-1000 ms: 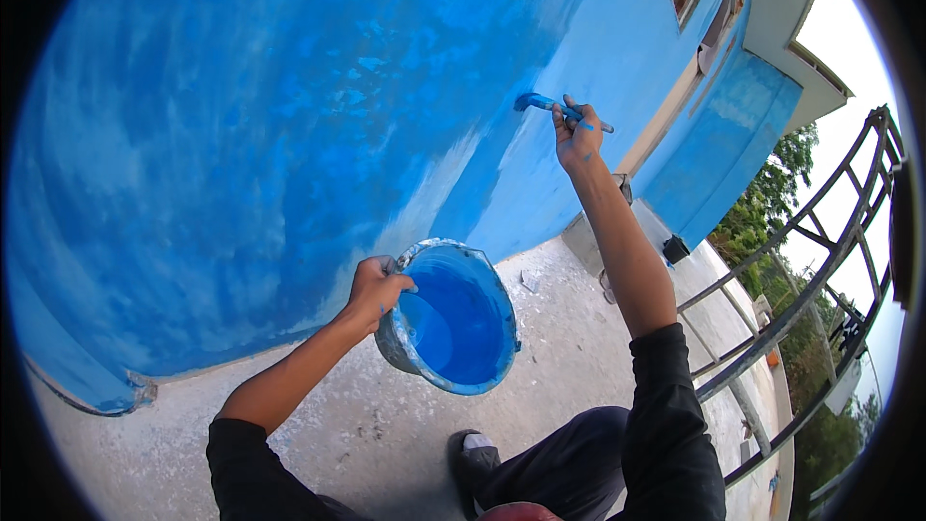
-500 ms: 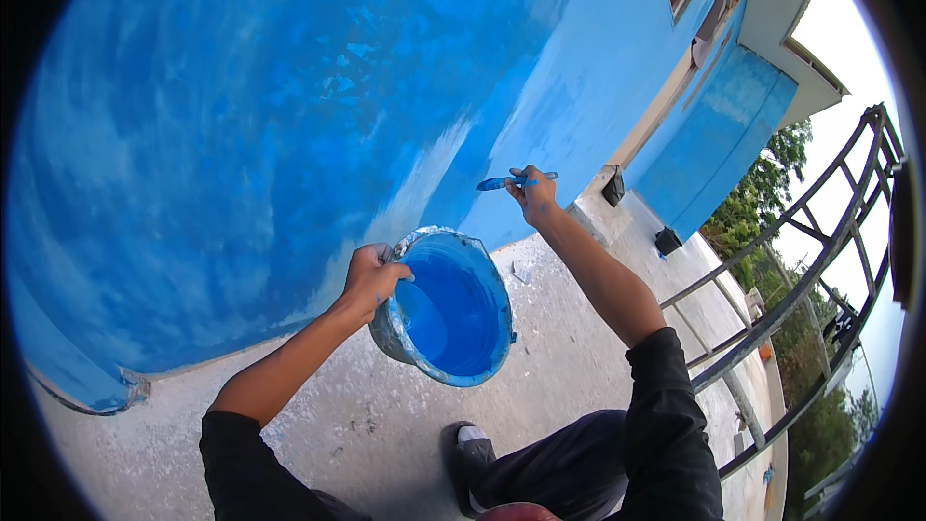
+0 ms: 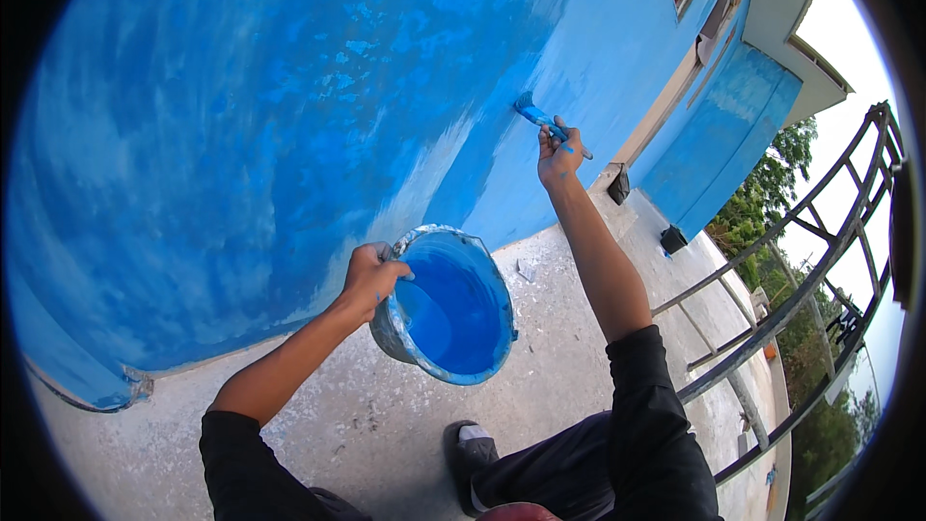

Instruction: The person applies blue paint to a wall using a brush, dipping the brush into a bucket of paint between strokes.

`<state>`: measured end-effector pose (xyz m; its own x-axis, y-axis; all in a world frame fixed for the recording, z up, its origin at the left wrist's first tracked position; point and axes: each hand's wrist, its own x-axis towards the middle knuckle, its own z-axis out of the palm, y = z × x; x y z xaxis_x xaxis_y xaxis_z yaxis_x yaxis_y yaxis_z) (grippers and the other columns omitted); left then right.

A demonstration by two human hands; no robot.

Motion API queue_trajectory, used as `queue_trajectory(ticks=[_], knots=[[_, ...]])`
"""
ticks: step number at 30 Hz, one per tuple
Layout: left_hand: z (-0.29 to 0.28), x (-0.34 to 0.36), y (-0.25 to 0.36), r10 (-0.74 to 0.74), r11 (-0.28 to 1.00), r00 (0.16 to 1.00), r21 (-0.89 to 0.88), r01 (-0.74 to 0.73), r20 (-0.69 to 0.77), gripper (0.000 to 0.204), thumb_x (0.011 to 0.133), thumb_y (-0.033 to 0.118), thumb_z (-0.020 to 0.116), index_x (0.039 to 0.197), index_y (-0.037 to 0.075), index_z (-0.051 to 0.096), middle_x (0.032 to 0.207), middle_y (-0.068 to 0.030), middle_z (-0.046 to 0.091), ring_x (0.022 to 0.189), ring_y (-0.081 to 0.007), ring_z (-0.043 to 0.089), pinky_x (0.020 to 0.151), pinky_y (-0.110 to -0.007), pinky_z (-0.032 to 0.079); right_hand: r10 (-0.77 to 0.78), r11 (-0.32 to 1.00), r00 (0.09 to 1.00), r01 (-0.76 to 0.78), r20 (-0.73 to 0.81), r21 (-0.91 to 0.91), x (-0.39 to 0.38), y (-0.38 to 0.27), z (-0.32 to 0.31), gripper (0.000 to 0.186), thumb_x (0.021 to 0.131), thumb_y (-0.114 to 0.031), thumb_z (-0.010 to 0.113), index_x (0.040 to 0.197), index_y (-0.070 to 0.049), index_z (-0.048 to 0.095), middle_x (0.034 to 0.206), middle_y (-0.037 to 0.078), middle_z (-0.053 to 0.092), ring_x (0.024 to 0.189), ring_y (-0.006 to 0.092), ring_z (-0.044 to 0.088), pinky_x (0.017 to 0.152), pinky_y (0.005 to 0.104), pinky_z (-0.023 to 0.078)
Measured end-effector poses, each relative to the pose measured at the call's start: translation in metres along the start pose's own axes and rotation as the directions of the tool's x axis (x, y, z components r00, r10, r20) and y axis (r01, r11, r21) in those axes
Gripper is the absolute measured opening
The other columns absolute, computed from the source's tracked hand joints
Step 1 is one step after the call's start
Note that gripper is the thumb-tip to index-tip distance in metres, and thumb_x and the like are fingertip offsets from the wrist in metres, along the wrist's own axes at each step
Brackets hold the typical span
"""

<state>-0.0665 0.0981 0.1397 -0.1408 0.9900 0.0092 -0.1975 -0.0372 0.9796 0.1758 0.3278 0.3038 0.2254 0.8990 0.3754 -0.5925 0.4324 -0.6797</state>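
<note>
My left hand (image 3: 372, 280) grips the rim of a paint-smeared bucket (image 3: 394, 336), fingers closed over its left edge. Blue paint (image 3: 453, 323) lies inside the bucket, which is tilted so its mouth faces me. In my right hand (image 3: 560, 151) is a paintbrush (image 3: 542, 118), held by its handle with the bristles pointing up and left. Those bristles meet the wall (image 3: 289, 135), at the border between its darker blue area and a lighter blue one. Blue paint marks the right hand. A pale streak runs down the wall left of the brush.
A metal scaffold frame (image 3: 820, 270) stands to the right. Farther along the wall are a black bucket (image 3: 672, 239) and a dark bag (image 3: 618, 185) on a low step. The concrete floor (image 3: 318, 425) has paint spatters, and my shoe (image 3: 468, 458) rests on it.
My right hand has moved up and slightly right with the paintbrush, whose bristles now point upward onto the wall. My left hand and the bucket have stayed nearly in place.
</note>
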Motion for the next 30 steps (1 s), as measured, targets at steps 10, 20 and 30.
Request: queue_trajectory(ticks=[10, 20, 30], knots=[[-0.005, -0.008, 0.006, 0.009, 1.0, 0.999, -0.015, -0.009, -0.043, 0.023, 0.066, -0.001, 0.066, 0.058, 0.006, 0.046, 0.057, -0.0042, 0.048, 0.051, -0.0136, 0.045, 0.048, -0.032, 0.037, 0.089, 0.953, 0.993, -0.108, -0.079, -0.284, -0.009, 0.014, -0.019, 0.03, 0.089, -0.01, 0.048, 0.103, 0.016, 0.049, 0.103, 0.023, 0.061, 0.065, 0.0242, 0.064, 0.056, 0.0299, 0.057], [-0.012, -0.019, 0.018, 0.004, 0.999, 0.998, -0.044, -0.007, -0.059, 0.022, 0.066, -0.001, 0.067, 0.059, 0.006, 0.048, 0.058, -0.005, 0.049, 0.051, -0.0134, 0.046, 0.048, -0.032, 0.038, -0.221, 0.972, 0.965, 0.208, 0.142, 0.106, 0.038, -0.079, 0.072, 0.041, 0.091, -0.016, 0.043, 0.118, 0.014, 0.052, 0.075, 0.008, 0.051, 0.071, 0.0187, 0.061, 0.07, 0.0263, 0.056], [-0.019, -0.023, 0.022, 0.001, 0.999, 0.998, -0.053, -0.004, -0.068, 0.016, 0.068, 0.0, 0.067, 0.064, 0.003, 0.052, 0.061, -0.0066, 0.052, 0.055, -0.0145, 0.051, 0.05, -0.032, 0.041, 0.227, 0.819, 0.971, -0.145, 0.081, -0.556, -0.016, -0.013, -0.007, 0.03, 0.09, -0.012, 0.049, 0.102, 0.015, 0.057, 0.087, 0.019, 0.059, 0.066, 0.0207, 0.063, 0.061, 0.0267, 0.057]])
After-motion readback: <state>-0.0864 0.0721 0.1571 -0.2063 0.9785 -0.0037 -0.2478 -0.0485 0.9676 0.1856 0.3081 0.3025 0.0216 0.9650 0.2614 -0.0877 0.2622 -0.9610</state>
